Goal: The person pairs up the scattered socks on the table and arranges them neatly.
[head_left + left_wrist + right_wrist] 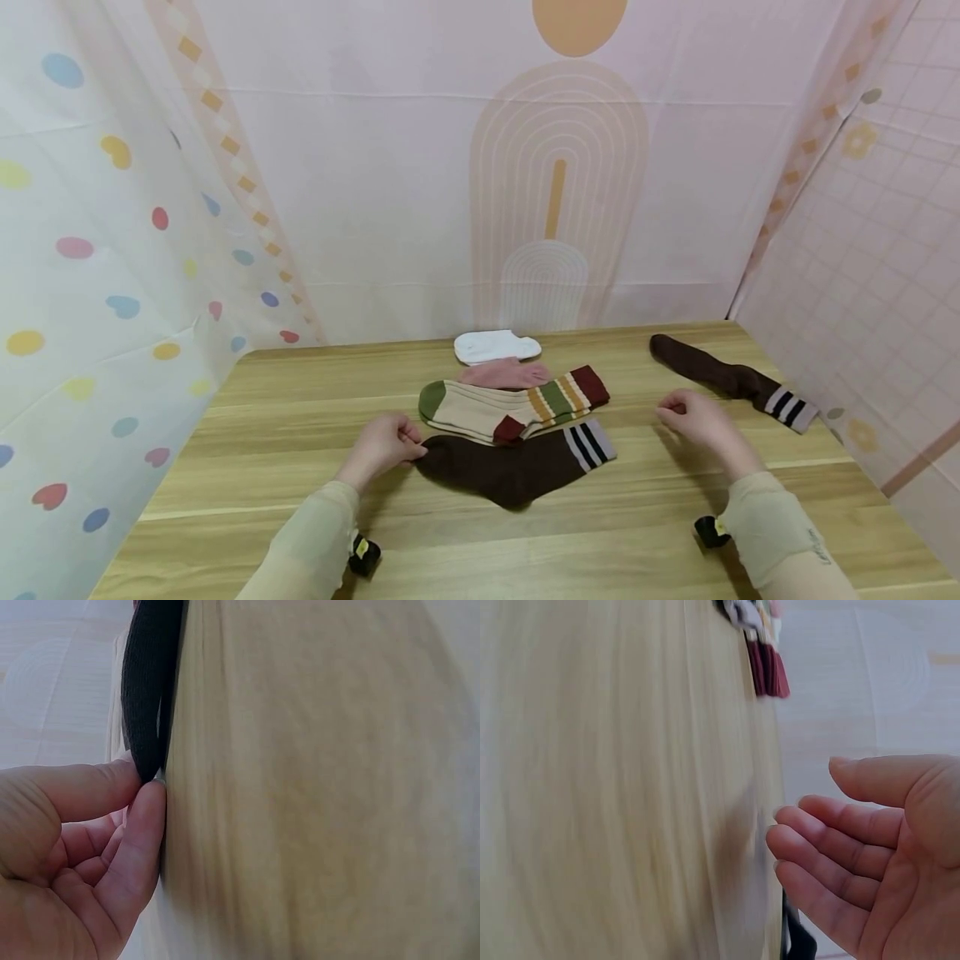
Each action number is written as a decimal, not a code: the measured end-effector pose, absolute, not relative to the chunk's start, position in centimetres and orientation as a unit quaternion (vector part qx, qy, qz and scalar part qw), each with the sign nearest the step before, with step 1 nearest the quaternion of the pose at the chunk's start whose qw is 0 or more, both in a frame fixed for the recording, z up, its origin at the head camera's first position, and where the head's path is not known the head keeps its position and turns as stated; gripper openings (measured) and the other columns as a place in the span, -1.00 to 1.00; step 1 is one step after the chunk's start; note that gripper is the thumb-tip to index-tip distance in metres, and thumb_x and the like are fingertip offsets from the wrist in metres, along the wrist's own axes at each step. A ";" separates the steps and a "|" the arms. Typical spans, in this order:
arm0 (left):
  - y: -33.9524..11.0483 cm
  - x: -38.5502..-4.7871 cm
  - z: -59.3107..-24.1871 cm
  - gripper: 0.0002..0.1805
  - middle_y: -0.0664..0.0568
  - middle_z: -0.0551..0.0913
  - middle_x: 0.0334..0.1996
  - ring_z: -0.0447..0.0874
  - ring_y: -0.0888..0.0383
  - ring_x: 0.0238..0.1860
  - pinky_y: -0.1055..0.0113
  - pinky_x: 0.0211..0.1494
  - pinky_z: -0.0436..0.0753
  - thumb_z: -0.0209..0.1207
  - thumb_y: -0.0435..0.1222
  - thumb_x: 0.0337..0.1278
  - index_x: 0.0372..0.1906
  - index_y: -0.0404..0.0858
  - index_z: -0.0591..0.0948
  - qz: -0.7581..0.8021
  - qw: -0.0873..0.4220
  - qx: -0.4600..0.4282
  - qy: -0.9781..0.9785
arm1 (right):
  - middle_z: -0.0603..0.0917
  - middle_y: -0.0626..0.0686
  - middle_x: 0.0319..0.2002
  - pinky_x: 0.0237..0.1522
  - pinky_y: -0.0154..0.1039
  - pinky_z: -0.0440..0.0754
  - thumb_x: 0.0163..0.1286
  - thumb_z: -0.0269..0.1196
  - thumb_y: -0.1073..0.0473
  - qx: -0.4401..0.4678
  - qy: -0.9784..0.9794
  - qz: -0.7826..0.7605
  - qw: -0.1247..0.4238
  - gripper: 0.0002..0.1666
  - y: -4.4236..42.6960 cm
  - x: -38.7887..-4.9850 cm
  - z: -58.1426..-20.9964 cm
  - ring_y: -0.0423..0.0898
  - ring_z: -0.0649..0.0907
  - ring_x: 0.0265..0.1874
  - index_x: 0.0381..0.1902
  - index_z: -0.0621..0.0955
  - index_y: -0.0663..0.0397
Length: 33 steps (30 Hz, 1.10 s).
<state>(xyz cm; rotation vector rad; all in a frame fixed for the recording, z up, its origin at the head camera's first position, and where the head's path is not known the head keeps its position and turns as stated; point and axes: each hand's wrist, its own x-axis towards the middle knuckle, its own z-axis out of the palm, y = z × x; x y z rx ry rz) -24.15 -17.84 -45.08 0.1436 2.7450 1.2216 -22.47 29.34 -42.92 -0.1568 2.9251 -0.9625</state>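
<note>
A dark brown sock (510,468) with a grey, black-striped cuff lies across the front middle of the table. My left hand (381,447) pinches its toe end between thumb and fingers; in the left wrist view the dark tip (150,742) sits at those fingertips. Over the table to the right, my right hand (701,421) is loosely curled around nothing, its thumb apart from the fingers in the right wrist view. Beyond that hand lies a second brown striped sock (723,373), slanting toward the table's right edge.
Behind the front sock lies a cream pair of socks (480,407) with green toe and maroon cuffs. Farther back are pink socks (502,374) and white socks (491,345). Patterned curtains (375,208) hang along the back and sides of the wooden table (300,417).
</note>
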 end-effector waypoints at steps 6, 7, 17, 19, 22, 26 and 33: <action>-18.1 -24.1 -45.0 -0.80 -0.01 0.59 -0.54 0.62 0.16 -0.53 0.28 -0.44 0.69 0.40 -0.51 -0.05 -0.46 -0.34 0.56 0.422 0.078 0.044 0.902 | 0.67 0.24 -0.20 -0.14 0.12 0.59 0.46 0.20 0.16 -0.042 0.951 -0.306 0.003 -0.67 31.2 -21.8 -42.9 0.20 0.64 -0.17 -0.08 0.60 0.40; -18.2 -24.1 -45.0 -0.81 -0.01 0.59 -0.54 0.62 0.15 -0.53 0.28 -0.43 0.69 0.40 -0.51 -0.04 -0.45 -0.34 0.56 0.424 0.078 0.045 0.901 | 0.67 0.24 -0.20 -0.14 0.13 0.59 0.45 0.20 0.15 -0.037 0.953 -0.302 -0.004 -0.66 31.5 -21.6 -42.9 0.21 0.64 -0.17 -0.07 0.60 0.40; -18.2 -23.8 -43.8 -0.90 0.10 0.62 -0.50 0.56 0.20 -0.43 0.26 -0.29 0.58 0.36 -0.37 0.08 -0.37 -0.26 0.63 0.359 0.007 0.095 0.929 | 0.66 0.34 -0.15 -0.13 0.18 0.56 0.46 0.20 0.09 -0.004 0.963 -0.270 -0.027 -0.58 33.3 -20.8 -42.3 0.29 0.62 -0.14 -0.01 0.57 0.42; -17.9 -23.8 -43.4 -0.90 0.11 0.64 -0.47 0.58 0.20 -0.38 0.24 -0.23 0.59 0.36 -0.35 0.09 -0.34 -0.25 0.65 0.361 -0.008 0.099 0.927 | 0.66 0.34 -0.14 -0.13 0.19 0.55 0.47 0.19 0.09 0.003 0.964 -0.264 -0.030 -0.58 33.6 -20.8 -42.1 0.30 0.62 -0.14 0.00 0.57 0.41; -17.2 -23.8 -42.6 -0.89 0.11 0.66 -0.44 0.60 0.20 -0.35 0.24 -0.18 0.60 0.36 -0.34 0.09 -0.30 -0.27 0.67 0.379 -0.018 0.109 0.919 | 0.66 0.35 -0.12 -0.14 0.21 0.54 0.47 0.18 0.08 0.014 0.965 -0.259 -0.037 -0.58 33.9 -20.9 -41.8 0.31 0.61 -0.13 0.01 0.57 0.40; -15.8 -23.6 -42.0 -0.88 0.11 0.66 -0.43 0.61 0.20 -0.36 0.27 -0.19 0.60 0.37 -0.35 0.10 -0.28 -0.30 0.68 0.407 -0.017 0.123 0.905 | 0.64 0.36 -0.10 -0.13 0.22 0.53 0.48 0.16 0.10 0.018 0.966 -0.255 -0.045 -0.58 34.3 -21.2 -41.4 0.31 0.60 -0.13 0.04 0.55 0.42; -12.8 -23.0 -42.0 -0.89 0.11 0.67 -0.41 0.63 0.20 -0.35 0.30 -0.19 0.62 0.36 -0.37 0.11 -0.26 -0.30 0.69 0.451 -0.005 0.163 0.877 | 0.60 0.43 -0.02 -0.08 0.25 0.52 0.44 0.21 0.18 0.019 0.970 -0.234 -0.064 -0.57 34.9 -22.2 -41.4 0.36 0.57 -0.06 0.08 0.53 0.47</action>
